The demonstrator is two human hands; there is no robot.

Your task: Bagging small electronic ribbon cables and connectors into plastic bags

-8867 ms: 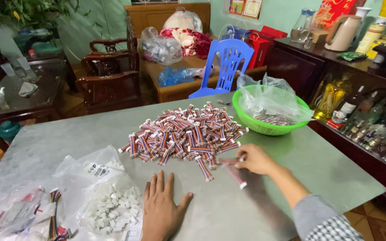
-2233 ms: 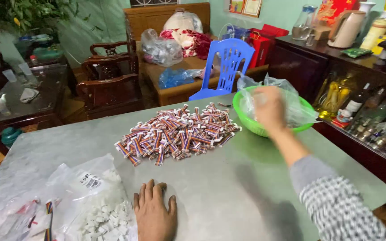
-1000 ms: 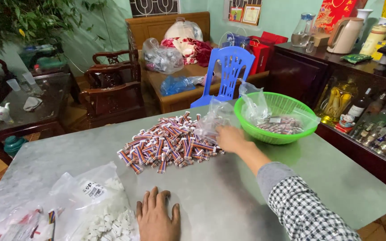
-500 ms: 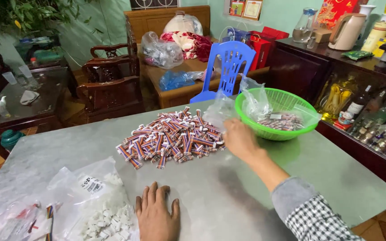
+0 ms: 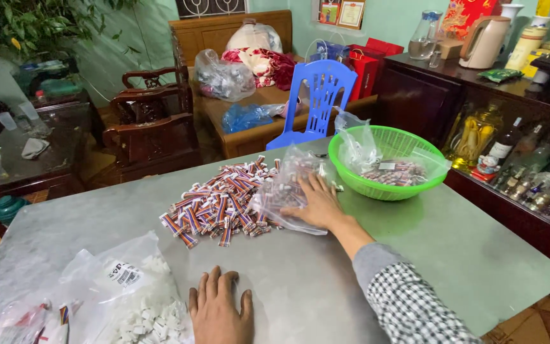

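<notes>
Under our right hand we see a clear, crumpled plastic bag, lying over the right end of a heap of small striped packets in red, blue and white. Near our left hand lies a clear plastic bag of white pieces bearing a white rectangular label. Another clear bag lines the green plastic basket, holding more packets.

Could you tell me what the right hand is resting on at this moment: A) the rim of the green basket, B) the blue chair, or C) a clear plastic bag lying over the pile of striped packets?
C: the right hand lies flat on the clear plastic bag at the edge of the pile of striped packets.
</notes>
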